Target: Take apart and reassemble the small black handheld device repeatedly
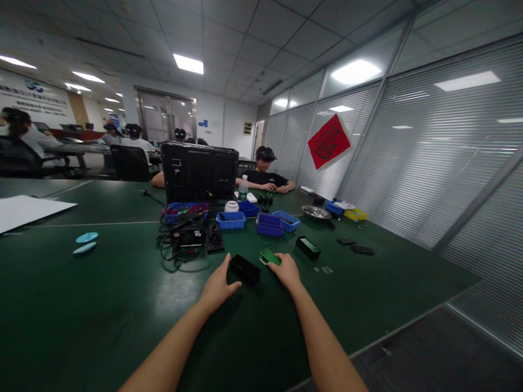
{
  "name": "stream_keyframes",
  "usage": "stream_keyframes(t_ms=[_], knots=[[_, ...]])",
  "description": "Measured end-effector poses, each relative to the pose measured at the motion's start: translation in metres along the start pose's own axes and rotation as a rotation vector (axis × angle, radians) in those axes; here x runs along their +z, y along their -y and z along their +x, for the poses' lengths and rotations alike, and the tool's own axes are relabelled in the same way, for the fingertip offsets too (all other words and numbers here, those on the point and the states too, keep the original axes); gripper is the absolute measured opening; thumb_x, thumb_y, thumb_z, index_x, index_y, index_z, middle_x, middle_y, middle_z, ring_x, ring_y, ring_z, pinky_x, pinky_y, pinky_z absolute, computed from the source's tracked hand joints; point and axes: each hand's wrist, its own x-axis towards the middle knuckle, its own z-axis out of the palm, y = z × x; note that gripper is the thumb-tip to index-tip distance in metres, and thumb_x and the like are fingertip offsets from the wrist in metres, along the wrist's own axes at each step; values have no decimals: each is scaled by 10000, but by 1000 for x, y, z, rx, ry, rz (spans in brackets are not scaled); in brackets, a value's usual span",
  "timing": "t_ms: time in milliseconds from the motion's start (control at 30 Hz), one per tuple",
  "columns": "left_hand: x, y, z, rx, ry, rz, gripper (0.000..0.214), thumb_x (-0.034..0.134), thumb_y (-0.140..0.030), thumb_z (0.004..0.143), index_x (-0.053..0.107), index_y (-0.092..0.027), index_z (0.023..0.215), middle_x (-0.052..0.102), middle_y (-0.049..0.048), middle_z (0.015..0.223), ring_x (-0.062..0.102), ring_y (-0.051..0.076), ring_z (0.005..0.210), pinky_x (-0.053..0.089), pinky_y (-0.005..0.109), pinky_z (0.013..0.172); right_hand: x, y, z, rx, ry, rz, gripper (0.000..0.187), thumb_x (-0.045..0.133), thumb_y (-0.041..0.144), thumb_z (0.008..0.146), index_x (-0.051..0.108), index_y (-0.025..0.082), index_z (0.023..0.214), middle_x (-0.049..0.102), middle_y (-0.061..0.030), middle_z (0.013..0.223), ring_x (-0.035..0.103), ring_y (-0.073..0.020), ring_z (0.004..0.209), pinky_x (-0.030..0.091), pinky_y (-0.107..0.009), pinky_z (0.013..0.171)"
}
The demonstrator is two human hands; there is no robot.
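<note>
My left hand (217,286) is at the left end of an open black plastic box (245,270), thumb and fingers spread apart. The fingertips are close to the box's near and far sides; whether they touch it I cannot tell. Just right of the box, my right hand (288,270) pinches a green circuit board (269,256) by its right side. Something pale shows under the board's left edge. Farther right lies a second black box (308,247) with a light green panel inside. A small clear piece (327,269) and a small white ring (316,269) lie near it.
Behind my hands stand blue bins (231,220), a black powered unit (188,237) with tangled cables, a metal bowl (316,213) and a bottle (243,188). A large black monitor (200,173) rises behind them. Across the green table (122,326) sits another person (265,177).
</note>
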Motion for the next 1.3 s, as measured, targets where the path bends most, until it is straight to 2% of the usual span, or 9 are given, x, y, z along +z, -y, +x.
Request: stream_keyframes(t_ms=[133, 233, 333, 500, 633, 800, 1000, 1167, 1300], knots=[[1, -4, -1, -19, 0, 14, 844, 608, -314, 649, 173, -195, 1362, 568, 52, 1034, 567, 171, 885, 422, 278, 791, 13, 10, -4, -201, 73, 156, 397, 613, 336, 678, 611, 166, 1038, 571, -74, 945, 537, -188, 894, 389, -265, 801], [-1, -8, -2, 20, 12, 101, 680, 614, -327, 639, 375, -226, 1267, 549, 16, 882, 553, 175, 834, 409, 281, 771, 18, 12, -5, -313, 123, 222, 390, 630, 305, 666, 611, 170, 1031, 569, -56, 902, 538, -168, 834, 399, -262, 760], [-4, -12, -5, 100, -7, 117, 452, 644, -301, 606, 538, -241, 1042, 518, 23, 983, 516, 191, 956, 379, 289, 842, 18, 8, -5, -326, 137, 244, 376, 642, 290, 655, 617, 169, 1010, 566, -45, 871, 530, -150, 774, 403, -256, 717], [-6, -16, -8, 135, 82, 39, 345, 678, -285, 562, 486, -225, 843, 532, 9, 1118, 512, 179, 989, 377, 268, 826, 17, 6, -4, -322, 118, 252, 360, 657, 282, 639, 627, 157, 976, 568, -48, 853, 525, -146, 736, 408, -255, 688], [-6, -16, -9, 58, 170, 45, 377, 670, -330, 581, 463, -242, 884, 602, -46, 824, 564, 146, 760, 390, 228, 674, 15, 7, -3, -292, 24, 251, 322, 654, 285, 634, 647, 165, 933, 572, -60, 845, 537, -175, 772, 410, -279, 721], [-2, -11, -5, -1, 106, -3, 622, 663, -275, 598, 393, -252, 1159, 608, -10, 975, 566, 149, 891, 383, 228, 780, 0, 11, -2, -225, -135, 496, 367, 606, 343, 662, 633, 163, 981, 578, -55, 829, 527, -177, 710, 430, -308, 688], [1, -6, -3, 22, 74, 26, 532, 674, -263, 594, 490, -225, 1091, 606, 25, 1005, 553, 173, 923, 385, 256, 811, -18, 24, -13, -333, 156, 849, 387, 583, 338, 696, 605, 171, 1045, 582, -41, 968, 534, -172, 847, 421, -295, 768], [0, -10, -3, 20, 37, 26, 506, 675, -251, 593, 515, -206, 1070, 610, 37, 1002, 556, 186, 911, 394, 272, 796, -19, 31, -20, -416, 288, 623, 367, 608, 299, 681, 612, 196, 1033, 555, -15, 918, 509, -121, 720, 422, -255, 687], [-3, -13, -4, 5, 56, 20, 516, 678, -242, 594, 510, -211, 1082, 609, 33, 1019, 558, 188, 924, 396, 273, 801, -19, 31, -19, -474, 304, 460, 355, 626, 279, 679, 618, 207, 1026, 563, -29, 930, 513, -155, 825, 418, -265, 729]])
